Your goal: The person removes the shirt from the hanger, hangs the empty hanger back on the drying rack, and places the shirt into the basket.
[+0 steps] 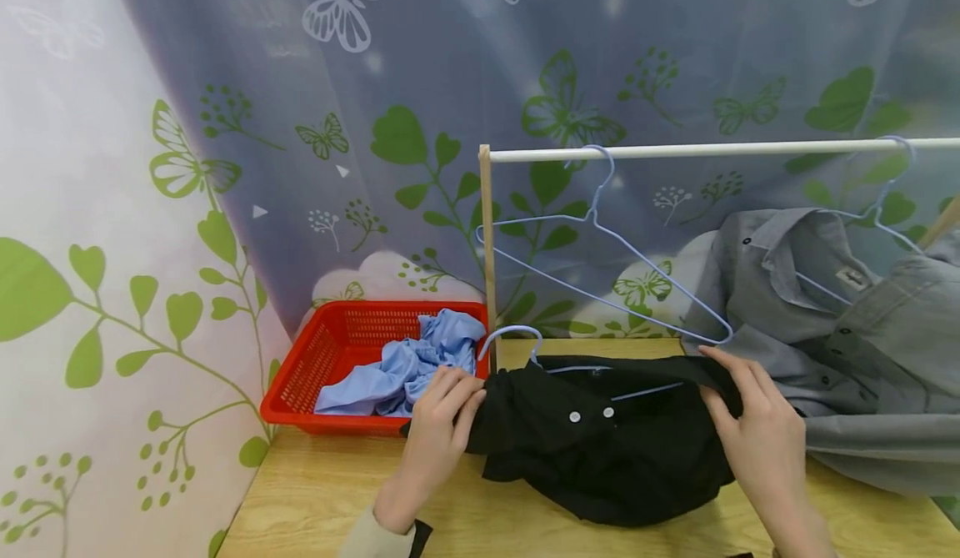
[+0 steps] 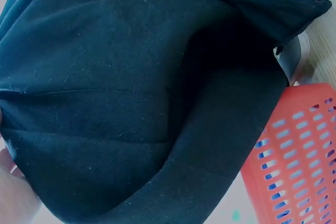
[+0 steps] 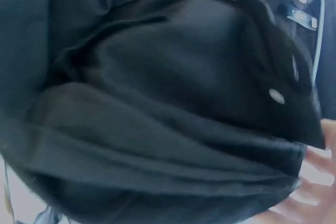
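Observation:
A black shirt (image 1: 622, 449) with white buttons is bunched above the wooden table, with a light blue hanger (image 1: 517, 330) inside it and the hook sticking out at the upper left. My left hand (image 1: 438, 420) pinches the shirt's left end. On the other side my right hand (image 1: 765, 429) grips the cloth between thumb and fingers, by the upper right edge. Black cloth (image 2: 105, 77) fills most of the left wrist view. In the right wrist view, fingers (image 3: 315, 182) hold the shirt's edge, and part of the hanger (image 3: 319, 35) shows beside it.
A red basket (image 1: 300, 387) with crumpled light blue cloth (image 1: 405, 370) stands at the left. Behind the shirt, a white rail (image 1: 712, 150) on a wooden post (image 1: 487, 249) carries a bare blue hanger (image 1: 645, 262). A grey shirt (image 1: 795, 316) hangs at the right.

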A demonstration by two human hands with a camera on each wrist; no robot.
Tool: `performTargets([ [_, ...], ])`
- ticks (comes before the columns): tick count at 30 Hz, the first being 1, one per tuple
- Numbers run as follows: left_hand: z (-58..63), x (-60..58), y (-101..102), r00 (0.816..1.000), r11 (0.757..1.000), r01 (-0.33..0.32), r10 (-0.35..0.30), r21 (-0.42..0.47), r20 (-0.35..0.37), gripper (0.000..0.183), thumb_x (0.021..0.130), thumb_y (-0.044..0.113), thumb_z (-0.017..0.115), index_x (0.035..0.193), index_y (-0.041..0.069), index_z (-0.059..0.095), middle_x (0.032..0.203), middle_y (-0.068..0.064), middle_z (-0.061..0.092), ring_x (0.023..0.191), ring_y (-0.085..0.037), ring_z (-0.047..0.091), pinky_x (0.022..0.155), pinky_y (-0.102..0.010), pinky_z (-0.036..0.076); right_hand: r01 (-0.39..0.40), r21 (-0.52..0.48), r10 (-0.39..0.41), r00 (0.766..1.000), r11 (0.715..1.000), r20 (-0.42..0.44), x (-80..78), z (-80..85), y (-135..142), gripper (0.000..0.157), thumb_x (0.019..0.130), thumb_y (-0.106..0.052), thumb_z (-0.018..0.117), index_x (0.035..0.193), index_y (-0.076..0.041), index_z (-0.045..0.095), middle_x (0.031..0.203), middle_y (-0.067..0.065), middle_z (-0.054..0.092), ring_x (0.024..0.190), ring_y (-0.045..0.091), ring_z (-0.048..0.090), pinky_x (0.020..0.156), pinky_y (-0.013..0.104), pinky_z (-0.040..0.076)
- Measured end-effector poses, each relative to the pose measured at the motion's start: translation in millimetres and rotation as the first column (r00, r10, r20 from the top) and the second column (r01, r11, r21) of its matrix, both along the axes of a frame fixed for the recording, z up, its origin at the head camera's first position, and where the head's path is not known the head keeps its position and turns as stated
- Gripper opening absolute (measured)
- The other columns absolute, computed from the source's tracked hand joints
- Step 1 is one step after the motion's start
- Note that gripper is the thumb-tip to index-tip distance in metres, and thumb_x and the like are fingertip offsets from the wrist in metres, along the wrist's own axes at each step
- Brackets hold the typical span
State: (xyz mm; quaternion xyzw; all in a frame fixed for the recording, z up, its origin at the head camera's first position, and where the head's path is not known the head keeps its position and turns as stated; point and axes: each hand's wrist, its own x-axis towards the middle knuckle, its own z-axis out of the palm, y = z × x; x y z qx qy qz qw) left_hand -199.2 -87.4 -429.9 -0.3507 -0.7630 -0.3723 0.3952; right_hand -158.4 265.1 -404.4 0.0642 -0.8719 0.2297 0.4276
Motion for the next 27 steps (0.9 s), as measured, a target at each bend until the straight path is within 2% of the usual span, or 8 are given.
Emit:
performTargets([
  [5, -0.8, -0.1, 1, 1.0, 1.0, 0.02, -0.02, 0.005, -0.017, 0.017, 0.104, 0.012, 0.058, 0.094, 0.006, 0.07, 0.084, -0.003, 0.059, 0.081, -0.019, 0.052, 0.073, -0.029, 0.048, 0.077, 0.002, -0.077, 0.995, 0.997, 0.064, -2.3, -1.2, 3, 0.043, 0.084, -0.003, 0.078, 0.125, -0.011, 0.068, 0.109, 0.022, 0.072, 0.071, 0.048, 0.064, 0.052, 0.059, 0.042],
  [14, -7.9, -0.1, -2, 0.999, 1.0, 0.022, -0.022, 0.007, 0.032, 0.012, 0.101, 0.007, 0.061, 0.093, 0.005, 0.07, 0.085, -0.003, 0.059, 0.082, -0.019, 0.053, 0.074, -0.028, 0.047, 0.118, -0.073, -0.11, 0.988, 0.99, 0.106, -7.9, -3.4, 6, 0.021, 0.09, -0.005, 0.068, 0.11, -0.003, 0.073, 0.075, 0.031, 0.067, 0.058, 0.055, 0.058, 0.053, 0.064, 0.04],
  [17, -9.7, -0.4, -4, 0.999, 0.999, 0.018, -0.019, 0.027, 0.034, 0.008, 0.096, 0.0, 0.064, 0.093, 0.005, 0.069, 0.087, -0.004, 0.061, 0.083, -0.019, 0.054, 0.075, -0.029, 0.049, 0.125, -0.153, -0.1, 0.981, 0.98, 0.165, -9.1, -2.4, 9, 0.02, 0.091, -0.007, 0.067, 0.109, -0.002, 0.074, 0.077, 0.028, 0.069, 0.067, 0.052, 0.062, 0.061, 0.062, 0.043],
  [19, -10.3, -0.8, -5, 0.999, 0.999, 0.02, -0.021, 0.044, 0.03, 0.009, 0.094, -0.002, 0.064, 0.093, 0.005, 0.069, 0.087, -0.005, 0.062, 0.084, -0.019, 0.056, 0.076, -0.029, 0.05, 0.129, -0.227, -0.073, 0.968, 0.965, 0.239, -9.6, -1.3, 11, 0.02, 0.094, -0.009, 0.065, 0.11, -0.001, 0.074, 0.081, 0.024, 0.071, 0.068, 0.041, 0.063, 0.063, 0.05, 0.047],
  [21, -10.2, -1.8, -6, 0.999, 0.998, 0.034, -0.034, 0.053, 0.011, 0.01, 0.092, -0.005, 0.064, 0.093, 0.005, 0.069, 0.087, -0.005, 0.062, 0.084, -0.02, 0.056, 0.077, -0.03, 0.05, 0.099, -0.367, 0.029, 0.944, 0.925, 0.328, -10.5, -0.3, 13, 0.024, 0.099, -0.012, 0.062, 0.116, 0.001, 0.073, 0.079, 0.009, 0.073, 0.067, 0.023, 0.063, 0.063, 0.034, 0.049],
  [24, -10.5, -3.3, -7, 0.998, 0.996, 0.057, -0.056, 0.063, -0.016, 0.011, 0.091, -0.006, 0.064, 0.093, 0.004, 0.068, 0.086, -0.006, 0.061, 0.083, -0.021, 0.056, 0.078, -0.029, 0.049, 0.061, -0.578, 0.22, 0.888, 0.814, 0.404, -11.6, -0.3, 19, 0.027, 0.104, -0.018, 0.056, 0.122, -0.005, 0.071, 0.081, -0.017, 0.069, 0.072, 0.0, 0.059, 0.064, 0.014, 0.047],
  [26, -11.0, -4.9, -9, 0.997, 0.995, 0.065, -0.063, 0.073, -0.037, 0.011, 0.09, -0.007, 0.064, 0.093, 0.004, 0.068, 0.085, -0.007, 0.06, 0.082, -0.022, 0.056, 0.079, -0.028, 0.048, 0.036, -0.66, 0.33, 0.845, 0.75, 0.421, -12.9, -0.9, 23, 0.03, 0.106, -0.022, 0.053, 0.128, -0.006, 0.066, 0.086, -0.03, 0.062, 0.079, -0.007, 0.059, 0.069, 0.012, 0.05],
  [27, -11.3, -5.7, -10, 0.997, 0.995, 0.066, -0.062, 0.081, -0.043, 0.01, 0.091, -0.005, 0.063, 0.093, 0.004, 0.068, 0.085, -0.007, 0.06, 0.082, -0.022, 0.056, 0.079, -0.027, 0.048, 0.026, -0.663, 0.355, 0.828, 0.748, 0.433, -13.7, -1.3, 24, 0.033, 0.107, -0.024, 0.052, 0.13, -0.005, 0.064, 0.089, -0.033, 0.061, 0.082, -0.009, 0.059, 0.072, 0.012, 0.05],
])
